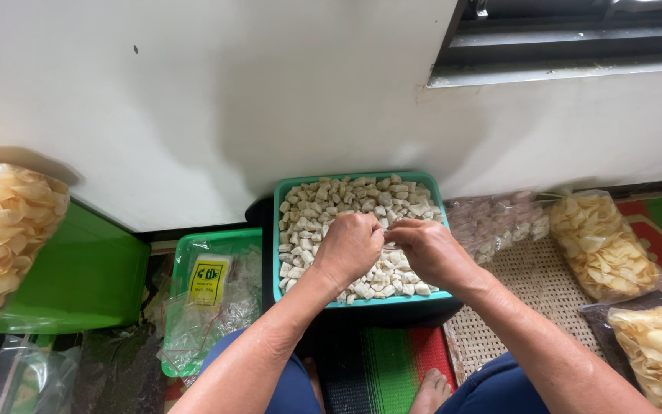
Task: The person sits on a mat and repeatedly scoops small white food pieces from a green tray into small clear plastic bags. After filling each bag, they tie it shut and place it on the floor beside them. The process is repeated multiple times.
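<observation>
I am looking down at both hands meeting over a teal tray (pixel 279 230) that sits on the floor against the white wall (pixel 216 100), straight ahead of my knees, so neither arm has to stretch. The tray is full of small pale snack pieces (pixel 331 201), heaped loosely in one layer.

My left hand (pixel 349 245) is curled tight with the knuckles up, and my right hand (pixel 430 251) is pinched toward it; the fingertips of the two touch just above the pieces. Something small seems to be gripped between them, but it is hidden by the fingers, so I cannot tell what it is or whether it is one piece or a bit of wrapping.

Just left of the tray a smaller green basket (pixel 185 249) holds flat clear bags (pixel 212 303) with a yellow label, kept within easy reach of the left arm. Farther left stands a green bin (pixel 86 276), and a big bag of pale chips (pixel 1 230) crowds the near left edge.

To the right, on a woven mat (pixel 522 287), lie a bag of pinkish pieces (pixel 496 222) and two more bags of chips (pixel 599 241), set aside from the tray. A striped rug (pixel 381 364) lies under my legs.
</observation>
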